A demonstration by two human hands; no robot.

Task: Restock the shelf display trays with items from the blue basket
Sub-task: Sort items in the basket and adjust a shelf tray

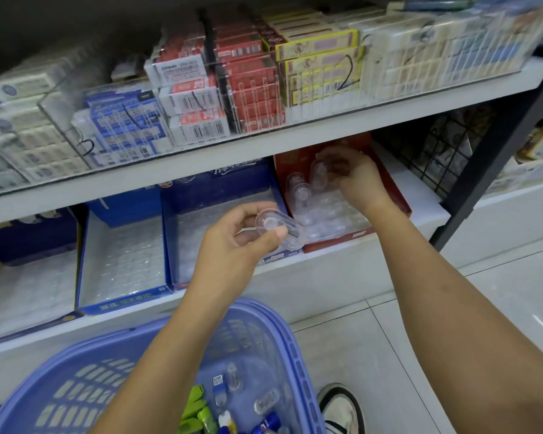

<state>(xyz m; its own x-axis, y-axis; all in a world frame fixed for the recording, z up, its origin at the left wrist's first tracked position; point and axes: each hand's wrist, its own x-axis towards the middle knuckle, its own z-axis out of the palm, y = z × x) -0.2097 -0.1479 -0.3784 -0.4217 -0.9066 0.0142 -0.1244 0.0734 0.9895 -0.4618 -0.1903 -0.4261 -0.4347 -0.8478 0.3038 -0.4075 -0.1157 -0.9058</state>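
Note:
My left hand (pixel 242 236) holds a clear plastic blister pack (pixel 279 227) in front of the lower shelf, thumb and fingers pinching its edge. My right hand (pixel 355 180) reaches into the red display tray (pixel 395 189) and grips another clear pack (pixel 320 170) near the tray's back. A few clear packs (pixel 298 191) stand upright in that tray's moulded insert. The blue basket (pixel 282 333) sits below my arms, holding clear packs (pixel 265 402) plus green and blue items (pixel 198 408).
Blue display trays (pixel 123 264) with clear plastic inserts line the lower shelf to the left of the red one. The upper shelf (pixel 295 136) carries boxed goods behind acrylic dividers. A black wire rack (pixel 436 151) and black post (pixel 499 145) stand at right. My shoe (pixel 342 408) is on the tiled floor.

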